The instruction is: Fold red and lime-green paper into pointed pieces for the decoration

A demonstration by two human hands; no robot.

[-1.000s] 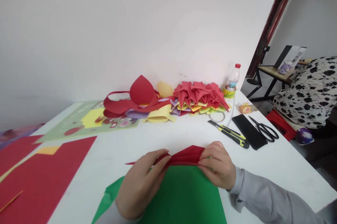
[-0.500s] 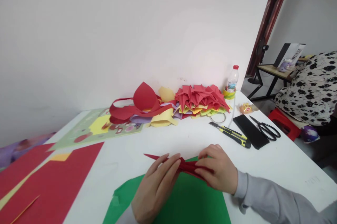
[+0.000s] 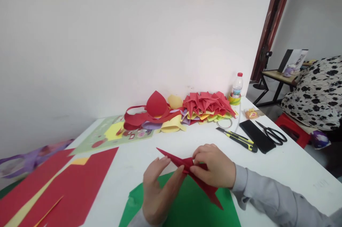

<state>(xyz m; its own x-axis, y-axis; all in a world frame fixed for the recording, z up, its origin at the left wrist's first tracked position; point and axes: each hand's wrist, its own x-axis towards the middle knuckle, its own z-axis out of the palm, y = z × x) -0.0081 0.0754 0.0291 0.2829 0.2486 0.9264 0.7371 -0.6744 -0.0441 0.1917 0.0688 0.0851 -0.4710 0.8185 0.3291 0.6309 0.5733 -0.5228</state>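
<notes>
1. Red folded paper (image 3: 175,157): a narrow, creased piece of matte red paper with a sharp point at each end. It is held aslant just above the near edge of the counter (image 3: 283,170), one point towards the wall and the other low over the green sheet
2. Right hand (image 3: 215,168): clenched on the middle of the red folded paper, thumb and fingertips pinching the folds; a grey sleeve covers the wrist
3. Left hand (image 3: 157,189): fingers stretched out nearly straight, their tips against the paper beside the right hand; whether they pinch it or only press on it cannot be told
4. Green sheet (image 3: 192,211): flat, smooth paper at the near edge, under both hands, its left corner crumpled
5. Red sheet (image 3: 72,184): a large flat sheet at the left edge, with a thin yellow strip across it
6. Folded pile (image 3: 207,103): spiky red, yellow and green pleated pieces stacked along the far edge, against the wall
7. Curled strips (image 3: 151,113): looping red, lilac and pale yellow offcuts left of the pile
8. Bottle (image 3: 237,85): clear plastic with a red cap, upright at the far right corner
9. Utility knife (image 3: 237,140), black slab (image 3: 257,135) and scissors (image 3: 274,134): lying side by side near the right edge, well apart from the hands
</notes>
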